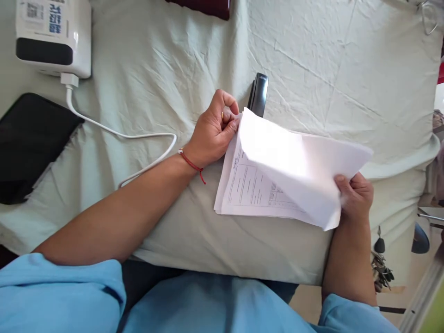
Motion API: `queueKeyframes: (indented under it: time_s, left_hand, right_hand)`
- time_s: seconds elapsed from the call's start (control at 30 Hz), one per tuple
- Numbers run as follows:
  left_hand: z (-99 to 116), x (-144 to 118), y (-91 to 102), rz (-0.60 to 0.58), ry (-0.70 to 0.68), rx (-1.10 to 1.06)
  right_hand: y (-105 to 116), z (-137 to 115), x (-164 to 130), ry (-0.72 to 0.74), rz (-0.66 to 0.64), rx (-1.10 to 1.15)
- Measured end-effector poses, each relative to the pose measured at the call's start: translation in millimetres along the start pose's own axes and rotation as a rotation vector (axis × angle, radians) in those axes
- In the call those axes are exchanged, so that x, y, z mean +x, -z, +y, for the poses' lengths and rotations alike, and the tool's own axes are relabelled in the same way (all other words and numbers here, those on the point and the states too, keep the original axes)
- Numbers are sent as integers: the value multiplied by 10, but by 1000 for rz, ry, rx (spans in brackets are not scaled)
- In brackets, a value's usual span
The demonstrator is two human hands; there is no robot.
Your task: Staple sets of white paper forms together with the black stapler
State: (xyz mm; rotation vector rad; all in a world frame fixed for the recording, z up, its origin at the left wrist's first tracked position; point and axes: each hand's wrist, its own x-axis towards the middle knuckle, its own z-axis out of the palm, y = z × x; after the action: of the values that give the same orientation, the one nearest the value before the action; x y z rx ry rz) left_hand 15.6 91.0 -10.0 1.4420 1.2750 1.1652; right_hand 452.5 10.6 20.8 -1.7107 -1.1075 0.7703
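A stack of printed papers [256,189] lies over the cloth in front of me, its top sheet [294,152] lifted and curled over so that its blank side shows. My left hand [220,127] is closed, its thumb and fingers pinching the papers at their upper left corner. At the right edge, my right hand [355,194] is closed on the papers, thumb on top; its other fingers are partly hidden. Just beyond the top of the stack lies a black stapler [258,94], its near end covered by the papers.
A white device [78,41] with a plugged-in white cable [128,136] stands at the upper left. Below it lies a black pouch-like item [34,143]. A dark red object [208,5] shows at the top edge. Keys [381,270] hang at the right side of the cloth-covered table [312,69].
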Motion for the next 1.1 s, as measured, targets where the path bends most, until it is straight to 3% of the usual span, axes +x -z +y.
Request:
queueKeyframes:
  time_s: [0.1,0.47,0.7,0.9,1.1]
  left_hand:
    - [-15,4,-5,29,-44,24]
    - [93,-16,-1,-50,-175,72]
    - [197,-43,10,-69,-112,-19]
    - [191,-41,27,-88,-143,161]
    - [192,-22,9,-46,-122,184]
  right_hand:
    - [7,-20,-11,-12,-19,-30]
    - [25,15,17,28,-54,-63]
    - [31,51,10,31,-43,-65]
    - [35,58,5,52,-54,-90]
    - [80,98,18,70,-98,-102]
